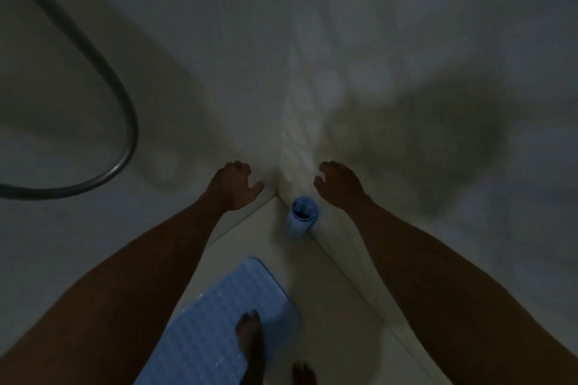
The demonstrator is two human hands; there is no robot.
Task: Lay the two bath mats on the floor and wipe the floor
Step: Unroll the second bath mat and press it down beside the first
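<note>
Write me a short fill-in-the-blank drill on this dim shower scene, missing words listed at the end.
1. The flat blue mat lies on the floor with a bare ____ resting on it.
2. The rolled mat stands on end in the ____ where the two walls meet.
3. Both hands, the left hand and the right hand, hold ____.
4. The shower hose hangs in a loop on the ____ side of the view.

Missing words: foot; corner; nothing; left
</note>
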